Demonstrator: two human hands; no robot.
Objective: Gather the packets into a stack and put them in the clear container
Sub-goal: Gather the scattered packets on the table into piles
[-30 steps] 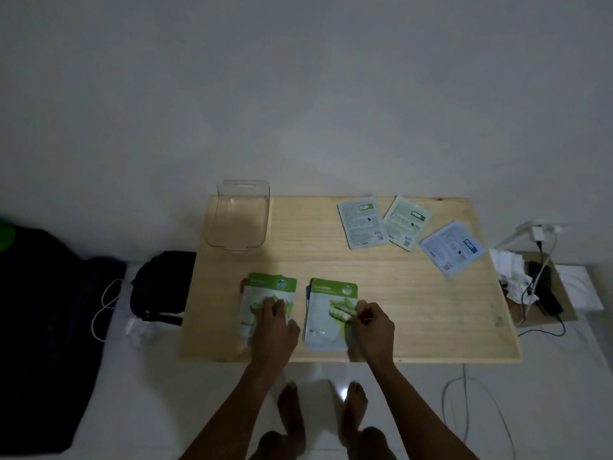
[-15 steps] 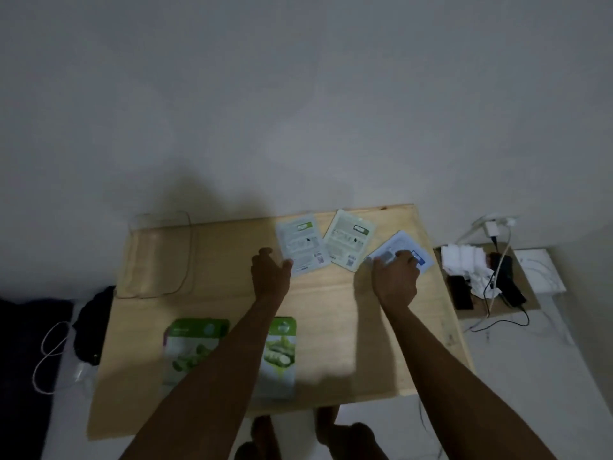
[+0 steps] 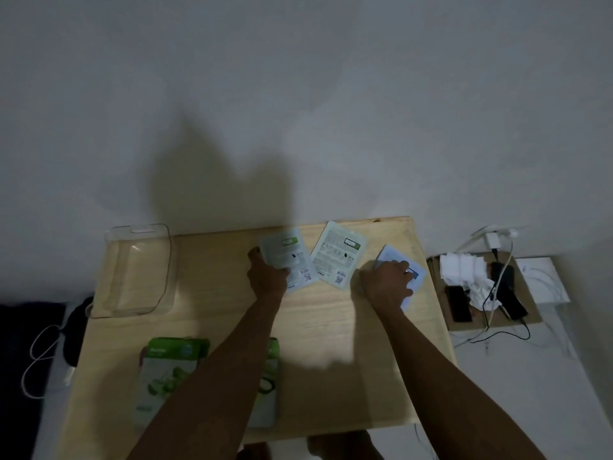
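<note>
Five flat packets lie on the wooden table [image 3: 331, 327]. My left hand [image 3: 267, 277] grips the left edge of a pale packet with a green label [image 3: 290, 252] at the far side. My right hand [image 3: 386, 283] is closed on a white-and-blue packet [image 3: 393, 255] near the far right corner and covers most of it. A third pale packet [image 3: 338, 257] lies untouched between them. Two green cucumber packets sit near the front edge: one [image 3: 169, 376] in full view, the other [image 3: 269, 386] largely hidden under my left forearm. The clear container [image 3: 136, 270] stands at the far left corner with nothing in it.
A low cardboard-covered stand [image 3: 530, 307] to the right of the table holds phones, chargers, cables and white tissue. A dark bag [image 3: 78, 327] and a white cable [image 3: 39, 360] lie on the floor to the left. A wall rises directly behind the table.
Both hands left the two green packets at the front and reached to the far packets. The left hand has closed on the pale packet's edge, the right on the blue one.
</note>
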